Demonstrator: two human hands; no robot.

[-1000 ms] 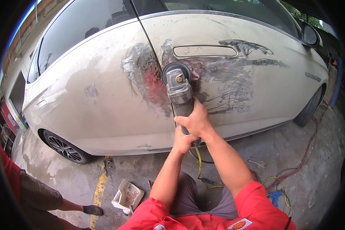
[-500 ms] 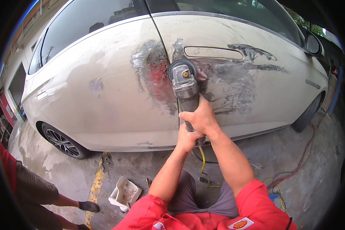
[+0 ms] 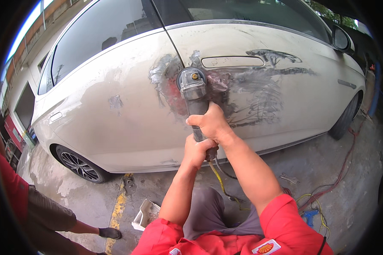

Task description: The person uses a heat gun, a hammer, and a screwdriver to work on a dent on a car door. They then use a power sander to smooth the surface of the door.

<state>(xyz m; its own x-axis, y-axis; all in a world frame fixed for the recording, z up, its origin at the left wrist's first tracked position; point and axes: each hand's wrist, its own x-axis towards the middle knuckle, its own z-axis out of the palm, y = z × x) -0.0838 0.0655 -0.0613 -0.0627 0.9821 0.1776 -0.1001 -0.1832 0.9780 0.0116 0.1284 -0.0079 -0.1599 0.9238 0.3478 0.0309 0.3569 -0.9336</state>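
Concrete floor [image 3: 349,204] below, and through the head view the grinder [image 3: 195,95] is mid-frame at the door seam [image 3: 170,40] of the white car [image 3: 119,144], left grip [image 3: 196,151] and right grip [image 3: 212,123] both clamped round its body. Looks part-done: red patch [image 3: 174,94] exposed, dark scuffs [image 3: 261,95] centre-right apparently left to tackle. Against half a second ago, the disc [image 3: 204,76] has slid left, covering more red!

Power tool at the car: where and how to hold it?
Probably by its long dark barrel, wrapped from the wearer's side: it's slim and points back from the car. Avoid the far end, where the round pad faces the bodywork, and the yellow cord behind.
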